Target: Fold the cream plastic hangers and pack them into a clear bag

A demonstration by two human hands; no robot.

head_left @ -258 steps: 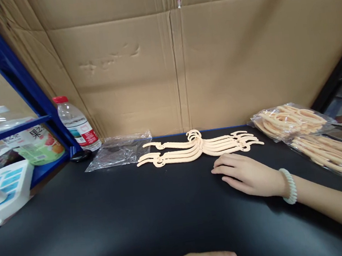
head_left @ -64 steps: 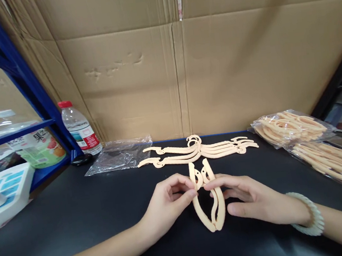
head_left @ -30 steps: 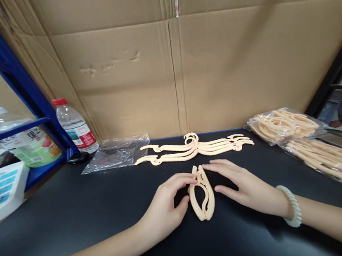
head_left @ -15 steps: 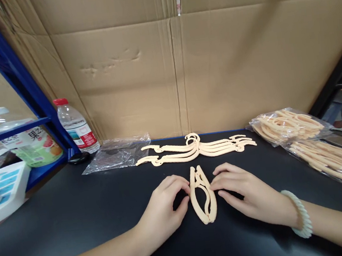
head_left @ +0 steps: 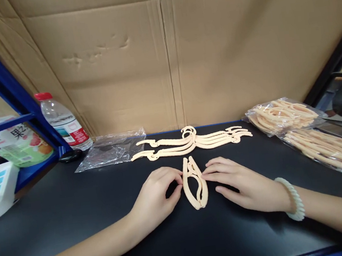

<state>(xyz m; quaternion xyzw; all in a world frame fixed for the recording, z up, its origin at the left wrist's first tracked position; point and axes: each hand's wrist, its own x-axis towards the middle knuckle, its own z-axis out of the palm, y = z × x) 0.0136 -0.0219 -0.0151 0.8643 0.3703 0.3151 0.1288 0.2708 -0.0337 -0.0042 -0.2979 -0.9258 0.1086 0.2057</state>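
A folded beige plastic hanger [head_left: 194,182] lies flat on the black table [head_left: 75,214], its two arms closed together and pointing away from me. My left hand [head_left: 156,194] rests on the table with its fingertips against the hanger's left arm. My right hand [head_left: 243,181], with a pale bead bracelet on the wrist, touches the hanger's right arm with its fingertips. Just beyond lies a row of unfolded beige hangers [head_left: 191,141], spread wide.
An empty clear plastic bag [head_left: 111,148] lies at the back left beside a red-capped water bottle [head_left: 62,122]. Two bags of beige hangers [head_left: 284,115] sit at the right. A cardboard wall [head_left: 169,61] closes the back; a blue shelf [head_left: 17,118] stands left.
Two seconds ago both hands held the folded hanger raised and slightly apart; it now lies flat and closed on the table, fingertips pressed on both sides. The view shifted slightly.
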